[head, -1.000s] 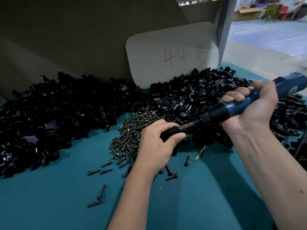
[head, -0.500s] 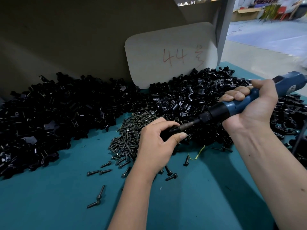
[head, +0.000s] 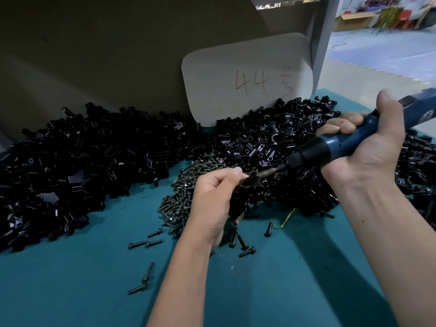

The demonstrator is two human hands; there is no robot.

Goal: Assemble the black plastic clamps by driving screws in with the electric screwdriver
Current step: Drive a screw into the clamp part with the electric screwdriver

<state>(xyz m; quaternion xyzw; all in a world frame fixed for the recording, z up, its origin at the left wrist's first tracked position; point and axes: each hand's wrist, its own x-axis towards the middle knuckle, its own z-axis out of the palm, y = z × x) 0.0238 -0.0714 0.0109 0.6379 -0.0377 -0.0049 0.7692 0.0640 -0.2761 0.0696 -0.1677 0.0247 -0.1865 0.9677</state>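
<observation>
Screwdriver in right hand slants down-left, bit toward clamp.

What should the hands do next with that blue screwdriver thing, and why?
Probably keep the blue electric screwdriver pressed in and finish the screw: its metal bit meets the black plastic clamp that the left hand grips, and the right hand holds the tool in line.
</observation>
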